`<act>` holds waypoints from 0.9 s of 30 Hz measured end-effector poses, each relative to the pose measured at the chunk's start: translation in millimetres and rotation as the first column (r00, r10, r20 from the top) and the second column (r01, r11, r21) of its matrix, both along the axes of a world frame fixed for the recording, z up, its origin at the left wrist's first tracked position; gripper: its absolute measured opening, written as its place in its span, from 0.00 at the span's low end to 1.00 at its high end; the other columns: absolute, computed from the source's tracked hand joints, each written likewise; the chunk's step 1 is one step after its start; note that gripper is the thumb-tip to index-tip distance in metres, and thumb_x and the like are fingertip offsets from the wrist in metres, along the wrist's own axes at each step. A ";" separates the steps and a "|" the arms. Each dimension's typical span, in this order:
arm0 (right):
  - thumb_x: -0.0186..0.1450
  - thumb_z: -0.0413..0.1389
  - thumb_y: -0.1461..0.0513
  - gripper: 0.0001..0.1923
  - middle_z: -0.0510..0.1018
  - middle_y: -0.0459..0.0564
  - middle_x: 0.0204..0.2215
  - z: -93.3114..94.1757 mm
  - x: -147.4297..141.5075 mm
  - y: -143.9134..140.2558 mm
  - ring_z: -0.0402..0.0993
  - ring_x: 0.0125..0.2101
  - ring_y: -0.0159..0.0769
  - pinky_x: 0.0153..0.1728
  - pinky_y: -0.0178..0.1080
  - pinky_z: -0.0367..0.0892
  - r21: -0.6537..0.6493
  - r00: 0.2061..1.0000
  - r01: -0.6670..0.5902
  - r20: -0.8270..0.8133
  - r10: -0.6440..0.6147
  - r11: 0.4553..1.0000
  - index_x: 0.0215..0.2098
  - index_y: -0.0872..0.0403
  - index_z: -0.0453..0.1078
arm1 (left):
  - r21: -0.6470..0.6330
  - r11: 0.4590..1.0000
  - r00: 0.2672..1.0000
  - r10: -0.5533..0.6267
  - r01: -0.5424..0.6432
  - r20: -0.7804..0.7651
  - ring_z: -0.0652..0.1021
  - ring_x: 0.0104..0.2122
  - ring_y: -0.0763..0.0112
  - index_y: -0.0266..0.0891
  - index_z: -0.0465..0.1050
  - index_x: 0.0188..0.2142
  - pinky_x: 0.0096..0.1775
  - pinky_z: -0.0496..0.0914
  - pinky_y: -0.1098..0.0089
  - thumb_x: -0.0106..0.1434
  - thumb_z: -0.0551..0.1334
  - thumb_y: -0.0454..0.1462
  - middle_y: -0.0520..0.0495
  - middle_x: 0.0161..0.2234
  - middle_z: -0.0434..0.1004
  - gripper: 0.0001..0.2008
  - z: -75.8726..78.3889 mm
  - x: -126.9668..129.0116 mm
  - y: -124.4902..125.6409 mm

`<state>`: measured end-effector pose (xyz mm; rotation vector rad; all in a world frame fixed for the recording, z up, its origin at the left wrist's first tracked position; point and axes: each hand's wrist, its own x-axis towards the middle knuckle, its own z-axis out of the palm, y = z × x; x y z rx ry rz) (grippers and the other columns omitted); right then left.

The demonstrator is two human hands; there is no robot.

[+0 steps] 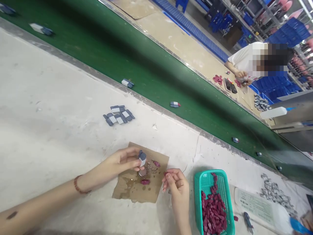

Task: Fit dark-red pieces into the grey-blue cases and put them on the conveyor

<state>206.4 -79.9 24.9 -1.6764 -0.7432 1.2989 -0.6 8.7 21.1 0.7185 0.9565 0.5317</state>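
Observation:
My left hand [128,159] is closed on a small blue-grey and white plastic piece [142,159], held upright over a stained sheet of brown cardboard [156,192]. Just below it, a small round dish-like thing with a beaded rim [143,172] rests on the cardboard. Two maroon pieces lie there too: one maroon piece [145,181] in front, another [156,163] farther back. At the cardboard's right edge my right hand [178,184] is pinched, with a bit of maroon showing at its fingertips; most of that small piece is hidden.
A green basket [197,195] of maroon pieces stands at right, beside a large glue bottle [259,205] and scattered grey parts [276,194]. Several blue-grey pieces [119,115] lie grouped on the table. Beyond runs a green conveyor belt [97,58]; a co-worker [244,62] sits across it.

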 end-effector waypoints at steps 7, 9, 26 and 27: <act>0.69 0.51 0.58 0.13 0.79 0.49 0.24 -3.7 -29.7 11.2 0.74 0.25 0.35 0.26 0.34 0.66 0.116 0.753 -0.501 0.548 0.366 0.858 0.33 0.53 0.75 | 0.102 0.994 0.999 0.035 -0.033 -0.018 0.76 0.34 0.63 0.39 0.73 0.32 0.39 0.72 0.66 0.47 0.72 0.42 0.47 0.31 0.77 0.15 -4.9 -1.6 -2.8; 0.71 0.47 0.59 0.15 0.78 0.49 0.24 -2.9 -34.2 14.6 0.74 0.24 0.36 0.26 0.35 0.66 0.131 0.648 -0.614 0.646 0.403 0.778 0.33 0.52 0.73 | 0.115 0.992 0.998 0.058 -0.058 -0.002 0.76 0.35 0.63 0.40 0.74 0.36 0.39 0.72 0.67 0.48 0.72 0.41 0.46 0.34 0.78 0.17 -5.4 -2.9 -2.0; 0.66 0.54 0.51 0.16 0.73 0.43 0.17 1.8 -34.2 27.7 0.68 0.18 0.31 0.21 0.33 0.63 0.095 0.910 -0.358 0.257 0.325 0.929 0.27 0.52 0.68 | -0.150 0.986 0.986 0.099 -0.079 0.131 0.75 0.29 0.69 0.38 0.73 0.33 0.32 0.71 0.71 0.45 0.75 0.43 0.51 0.28 0.74 0.19 -4.9 -8.1 1.7; 0.65 0.55 0.48 0.18 0.71 0.42 0.16 4.2 -33.9 28.8 0.66 0.17 0.30 0.20 0.32 0.63 0.108 0.953 -0.271 0.171 0.250 0.957 0.26 0.52 0.67 | -0.147 0.986 0.985 0.102 -0.081 0.136 0.75 0.28 0.70 0.37 0.73 0.32 0.31 0.71 0.72 0.45 0.75 0.42 0.51 0.28 0.74 0.19 -5.6 -7.6 0.8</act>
